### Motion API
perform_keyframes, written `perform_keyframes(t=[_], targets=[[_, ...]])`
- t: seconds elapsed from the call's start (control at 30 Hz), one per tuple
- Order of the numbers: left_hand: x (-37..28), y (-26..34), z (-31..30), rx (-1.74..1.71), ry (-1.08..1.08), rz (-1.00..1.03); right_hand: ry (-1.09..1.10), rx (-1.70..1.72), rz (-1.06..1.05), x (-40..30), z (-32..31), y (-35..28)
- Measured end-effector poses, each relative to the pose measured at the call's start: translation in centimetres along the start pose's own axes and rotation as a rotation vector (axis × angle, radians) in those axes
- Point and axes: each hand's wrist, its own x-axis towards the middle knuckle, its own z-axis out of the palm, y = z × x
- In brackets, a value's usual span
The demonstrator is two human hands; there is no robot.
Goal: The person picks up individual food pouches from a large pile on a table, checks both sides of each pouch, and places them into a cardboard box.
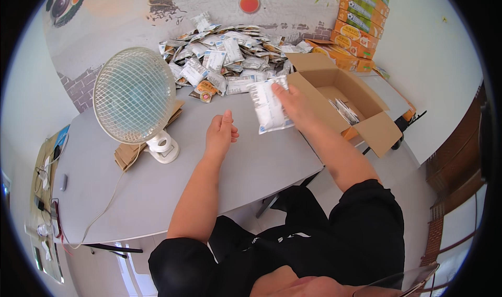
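Observation:
My right hand point(295, 102) grips a white foil packet point(270, 108) by its upper right part, above the table and left of an open cardboard box point(325, 100). The packet bears printing and a small blue mark. Inside the box, a few packets point(345, 111) stand on edge against the near side. My left hand point(221, 131) hovers over the table with thumb up and fingers curled, and nothing shows in it. Behind both hands, a large heap of similar packets point(231, 57) leans against the wall, some showing an orange printed face point(206, 88).
A white clip fan point(135, 97) stands on the grey table point(251, 171), its cord point(106, 206) trailing to the left edge. Flattened cardboard point(125, 153) lies beneath it. Orange printed cartons point(357, 30) are stacked at the back right. A small grey object point(63, 182) lies at left.

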Motion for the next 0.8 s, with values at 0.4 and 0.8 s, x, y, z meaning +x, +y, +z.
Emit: perform_keyframes(t=[0.4,0.8], targets=[[-0.3,-1.4,1.0,0.459,-0.186,0.053,0.49,-1.209,0.012,5.2,-27.7,3.2],[0.5,-1.8,0.5,0.35,-0.151,0.003,-0.066,-1.42,0.403,7.8,-28.5,10.9]])
